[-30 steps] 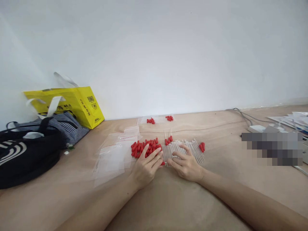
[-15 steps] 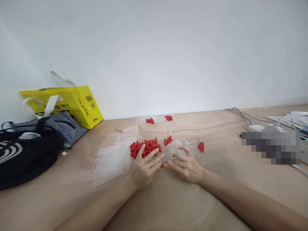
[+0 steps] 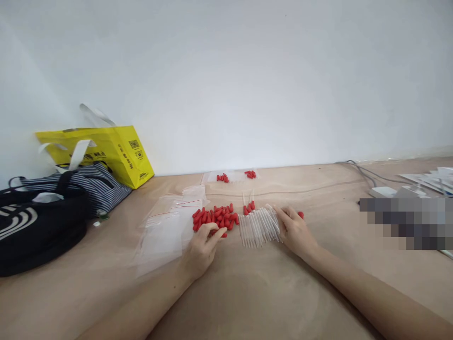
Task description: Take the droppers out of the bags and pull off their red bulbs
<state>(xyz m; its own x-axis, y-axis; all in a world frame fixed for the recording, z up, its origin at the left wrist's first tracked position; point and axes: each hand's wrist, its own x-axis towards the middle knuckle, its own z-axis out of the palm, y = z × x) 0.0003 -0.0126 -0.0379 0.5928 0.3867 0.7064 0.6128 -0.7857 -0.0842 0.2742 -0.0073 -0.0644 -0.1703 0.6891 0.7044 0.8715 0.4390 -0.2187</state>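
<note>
My left hand (image 3: 201,248) is closed in a pinch at the near edge of a pile of red rubber bulbs (image 3: 220,215), with one red bulb (image 3: 223,235) at its fingertips. Right of the pile lies a row of clear dropper tubes (image 3: 257,229), side by side. My right hand (image 3: 296,231) is closed at the right end of this row, fingertips on the outermost tubes; its fingers partly hide them. Behind the row, a few tubes with red bulbs fitted (image 3: 249,206) point away from me. Another red bulb (image 3: 300,215) shows just beyond my right hand.
Clear zip bags (image 3: 164,231) lie left of the pile. A bag with bulbs and tubes (image 3: 231,176) lies near the wall. At left stand a yellow bag (image 3: 136,160), a striped bag (image 3: 106,186) and a black bag (image 3: 42,236). Cables (image 3: 364,172) and papers (image 3: 428,179) are at right.
My right hand has moved right to the row's end, and the tubes are bunched further left. My left hand has drawn back slightly left, its spread fingers now pinched at a bulb.
</note>
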